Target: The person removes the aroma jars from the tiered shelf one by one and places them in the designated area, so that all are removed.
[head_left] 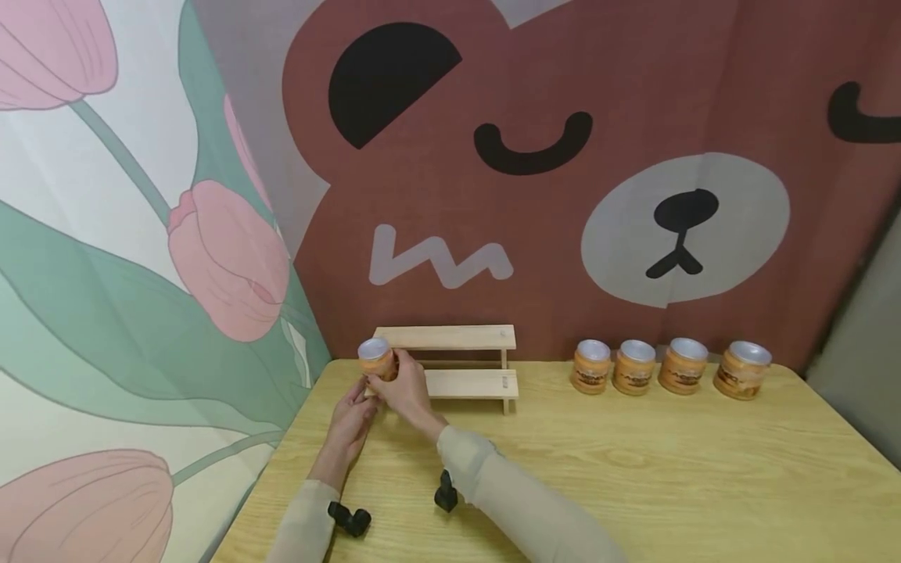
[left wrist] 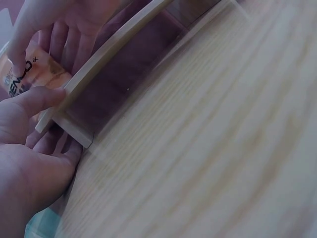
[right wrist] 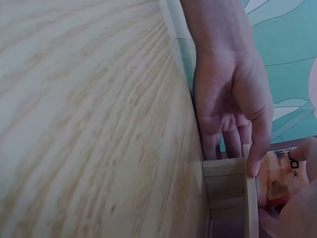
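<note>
My right hand (head_left: 396, 381) grips a small orange jar with a silver lid (head_left: 375, 357) at the left end of a two-step wooden shelf (head_left: 464, 383), just above its lower step. The jar (left wrist: 28, 74) shows under my right hand's fingers (left wrist: 67, 29) in the left wrist view. My left hand (head_left: 359, 408) rests against the shelf's left end with its fingers fairly straight. Its thumb (left wrist: 37, 99) lies on the edge of the lower board (left wrist: 99, 64). In the right wrist view the left hand (right wrist: 233, 104) touches the shelf's end (right wrist: 228, 183) beside the jar (right wrist: 282, 178).
Several more orange jars (head_left: 637, 366) stand in a row at the back right of the wooden table (head_left: 633, 469). A bear-print curtain hangs close behind the shelf, and a tulip-print curtain borders the table's left edge. The shelf's upper step (head_left: 450, 337) is bare.
</note>
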`<move>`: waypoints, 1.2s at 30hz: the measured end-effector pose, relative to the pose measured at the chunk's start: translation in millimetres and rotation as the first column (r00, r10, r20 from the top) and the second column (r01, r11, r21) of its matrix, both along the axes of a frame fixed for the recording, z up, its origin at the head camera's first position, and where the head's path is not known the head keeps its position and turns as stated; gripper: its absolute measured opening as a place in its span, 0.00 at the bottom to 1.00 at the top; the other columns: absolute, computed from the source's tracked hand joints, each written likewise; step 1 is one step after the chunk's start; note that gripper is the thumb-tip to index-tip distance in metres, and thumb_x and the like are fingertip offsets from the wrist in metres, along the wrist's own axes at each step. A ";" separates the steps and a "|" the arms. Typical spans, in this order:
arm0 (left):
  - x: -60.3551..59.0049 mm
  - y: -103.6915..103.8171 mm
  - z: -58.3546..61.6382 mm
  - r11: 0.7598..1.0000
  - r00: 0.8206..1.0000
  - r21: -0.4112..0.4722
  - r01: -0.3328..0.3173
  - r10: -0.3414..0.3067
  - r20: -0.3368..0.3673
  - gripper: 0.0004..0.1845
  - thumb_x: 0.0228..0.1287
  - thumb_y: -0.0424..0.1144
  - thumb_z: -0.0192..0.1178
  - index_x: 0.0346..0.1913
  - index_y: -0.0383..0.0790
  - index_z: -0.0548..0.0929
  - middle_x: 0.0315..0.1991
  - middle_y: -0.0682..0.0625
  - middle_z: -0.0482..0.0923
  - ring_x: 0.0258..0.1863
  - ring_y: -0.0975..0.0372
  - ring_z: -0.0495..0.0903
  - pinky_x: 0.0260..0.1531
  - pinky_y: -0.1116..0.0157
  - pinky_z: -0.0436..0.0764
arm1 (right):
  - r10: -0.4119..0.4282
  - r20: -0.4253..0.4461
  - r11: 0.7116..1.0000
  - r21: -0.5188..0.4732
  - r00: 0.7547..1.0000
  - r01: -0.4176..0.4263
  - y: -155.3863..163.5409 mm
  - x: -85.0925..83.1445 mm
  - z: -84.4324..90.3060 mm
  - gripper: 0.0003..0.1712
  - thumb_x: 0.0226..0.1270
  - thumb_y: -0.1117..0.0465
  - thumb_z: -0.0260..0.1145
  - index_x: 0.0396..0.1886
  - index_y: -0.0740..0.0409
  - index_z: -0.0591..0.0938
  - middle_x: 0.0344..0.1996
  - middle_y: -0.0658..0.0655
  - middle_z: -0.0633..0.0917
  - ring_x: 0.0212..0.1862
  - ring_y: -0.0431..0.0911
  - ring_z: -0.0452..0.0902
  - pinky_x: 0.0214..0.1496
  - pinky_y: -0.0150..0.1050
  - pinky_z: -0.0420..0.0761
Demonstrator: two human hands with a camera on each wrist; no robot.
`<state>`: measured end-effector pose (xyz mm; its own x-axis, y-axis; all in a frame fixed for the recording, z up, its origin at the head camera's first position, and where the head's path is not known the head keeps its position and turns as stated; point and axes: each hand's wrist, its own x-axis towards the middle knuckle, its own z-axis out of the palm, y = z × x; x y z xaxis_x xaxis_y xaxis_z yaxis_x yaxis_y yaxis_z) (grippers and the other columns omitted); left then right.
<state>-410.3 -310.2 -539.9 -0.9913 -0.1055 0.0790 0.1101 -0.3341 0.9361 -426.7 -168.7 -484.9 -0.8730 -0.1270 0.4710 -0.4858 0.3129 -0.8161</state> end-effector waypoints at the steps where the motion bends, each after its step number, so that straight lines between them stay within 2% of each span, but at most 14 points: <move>1: -0.2 0.2 0.0 1.000 1.000 0.001 0.003 -0.003 -0.001 0.42 0.65 0.17 0.51 0.80 0.30 0.49 0.77 0.42 0.56 0.27 0.70 0.67 0.30 0.75 0.67 | -0.003 -0.010 1.000 0.005 1.000 0.003 0.2 -0.2 -0.1 0.32 0.60 0.55 0.77 0.63 0.60 0.79 0.51 0.56 0.85 0.51 0.47 0.81 0.50 0.41 0.81; 8: -2.0 2.6 -0.6 0.999 1.000 0.035 0.014 -0.013 -0.005 0.42 0.65 0.16 0.51 0.80 0.31 0.50 0.77 0.41 0.57 0.23 0.70 0.64 0.27 0.75 0.65 | 0.000 -0.034 0.999 -0.038 0.999 -0.002 4.1 -0.1 1.9 0.33 0.60 0.55 0.76 0.64 0.58 0.78 0.52 0.55 0.85 0.51 0.46 0.81 0.48 0.39 0.82; 13: -2.6 3.7 -2.0 0.999 1.000 0.047 0.018 -0.019 0.012 0.41 0.66 0.18 0.56 0.80 0.32 0.54 0.75 0.41 0.61 0.25 0.70 0.65 0.27 0.73 0.66 | 0.019 -0.066 0.997 -0.079 0.998 -0.024 16.5 1.6 10.2 0.32 0.61 0.58 0.76 0.65 0.59 0.78 0.52 0.56 0.85 0.50 0.46 0.82 0.46 0.37 0.83; 21: -1.5 -0.7 -0.1 1.000 0.999 -0.007 0.009 -0.009 0.036 0.41 0.66 0.21 0.61 0.79 0.34 0.58 0.74 0.41 0.63 0.39 0.67 0.74 0.32 0.74 0.71 | 0.015 -0.104 0.997 -0.076 0.994 -0.023 45.7 6.3 21.2 0.33 0.62 0.59 0.77 0.65 0.61 0.78 0.51 0.58 0.86 0.50 0.48 0.83 0.47 0.40 0.83; 26: -1.4 -1.4 1.4 1.000 0.999 -0.010 0.005 -0.005 0.039 0.42 0.65 0.21 0.62 0.80 0.36 0.57 0.76 0.44 0.60 0.50 0.65 0.76 0.34 0.74 0.73 | 0.005 -0.128 0.998 -0.061 0.992 -0.013 69.8 12.7 26.7 0.32 0.61 0.59 0.77 0.65 0.59 0.79 0.51 0.57 0.86 0.48 0.48 0.83 0.45 0.40 0.83; 33: 0.0 -1.2 1.7 1.000 0.998 0.009 0.018 -0.018 0.065 0.42 0.67 0.22 0.61 0.81 0.38 0.56 0.78 0.45 0.57 0.42 0.68 0.75 0.29 0.76 0.70 | 0.004 -0.125 0.992 -0.123 0.992 -0.019 110.3 23.0 32.3 0.32 0.61 0.60 0.77 0.65 0.55 0.79 0.51 0.55 0.87 0.46 0.45 0.84 0.45 0.39 0.84; 36: -0.6 -1.7 1.9 1.000 0.997 0.019 0.019 -0.021 0.070 0.42 0.67 0.22 0.61 0.80 0.39 0.57 0.78 0.47 0.57 0.40 0.69 0.75 0.29 0.76 0.70 | -0.006 -0.114 0.987 -0.162 0.993 -0.013 129.1 26.8 34.9 0.33 0.61 0.62 0.77 0.66 0.57 0.79 0.51 0.56 0.86 0.48 0.46 0.84 0.47 0.40 0.84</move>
